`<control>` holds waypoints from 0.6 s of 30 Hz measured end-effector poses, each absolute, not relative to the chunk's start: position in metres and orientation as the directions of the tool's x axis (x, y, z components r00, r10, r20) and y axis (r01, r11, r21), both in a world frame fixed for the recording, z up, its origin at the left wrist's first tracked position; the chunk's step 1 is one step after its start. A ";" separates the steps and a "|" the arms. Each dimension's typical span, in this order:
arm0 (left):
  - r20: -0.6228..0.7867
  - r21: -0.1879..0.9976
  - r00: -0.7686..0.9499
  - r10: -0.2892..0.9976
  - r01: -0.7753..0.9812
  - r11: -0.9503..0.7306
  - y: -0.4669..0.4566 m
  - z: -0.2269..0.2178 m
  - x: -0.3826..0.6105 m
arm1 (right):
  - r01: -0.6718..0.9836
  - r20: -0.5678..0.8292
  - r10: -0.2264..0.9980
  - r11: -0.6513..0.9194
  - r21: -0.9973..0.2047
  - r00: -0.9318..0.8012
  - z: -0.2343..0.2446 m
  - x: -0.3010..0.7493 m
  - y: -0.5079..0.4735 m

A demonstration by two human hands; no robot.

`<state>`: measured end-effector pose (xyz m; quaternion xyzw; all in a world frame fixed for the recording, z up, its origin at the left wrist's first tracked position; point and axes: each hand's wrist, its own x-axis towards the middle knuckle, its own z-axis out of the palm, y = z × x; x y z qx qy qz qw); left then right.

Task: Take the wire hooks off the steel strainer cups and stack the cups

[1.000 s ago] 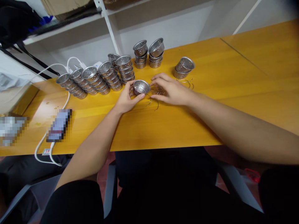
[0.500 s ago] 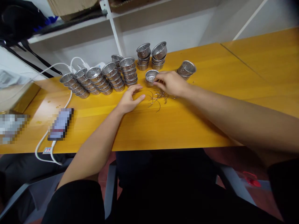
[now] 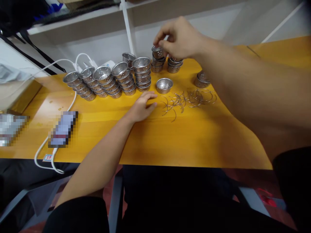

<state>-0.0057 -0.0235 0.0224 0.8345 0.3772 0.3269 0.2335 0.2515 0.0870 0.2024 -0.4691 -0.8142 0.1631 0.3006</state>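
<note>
My left hand (image 3: pixel 143 108) rests on the table, fingers spread and holding nothing. Just beyond its fingertips stands a single shallow metal cup (image 3: pixel 164 86), upright. Several thin curved wires (image 3: pixel 178 102) lie loose to the right of this hand. My right hand (image 3: pixel 181 38) is raised over the two back stacks, its thumb and fingers pinched at the rim of a perforated metal cup (image 3: pixel 158 52) on top of the left one. That hand hides the top of the right back stack (image 3: pixel 175 67).
Several stacks of perforated metal cups (image 3: pixel 121 77) lean in a row at the left. More cups (image 3: pixel 202 81) stand right, partly behind my forearm. A phone (image 3: pixel 63 129) with a white cable (image 3: pixel 37 155) lies left. A white shelf (image 3: pixel 97 16) rises behind the table.
My right hand has left the single cup and moved up and back to the rear stacks. The single cup stays on the table. My left hand keeps its place beside it.
</note>
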 end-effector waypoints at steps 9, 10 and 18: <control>0.292 0.634 0.530 0.796 0.516 -0.576 -0.039 0.027 -0.001 | 0.768 0.075 0.766 0.640 -0.012 -0.638 0.220 0.161 0.175; 0.285 0.634 0.531 0.798 0.519 -0.573 -0.041 0.027 0.000 | 0.759 0.049 0.758 0.651 0.000 -0.650 0.217 0.155 0.182; 0.260 0.643 0.547 0.796 0.517 -0.565 -0.047 0.027 0.003 | 0.758 -0.035 0.757 0.650 -0.058 -0.652 0.193 0.127 0.198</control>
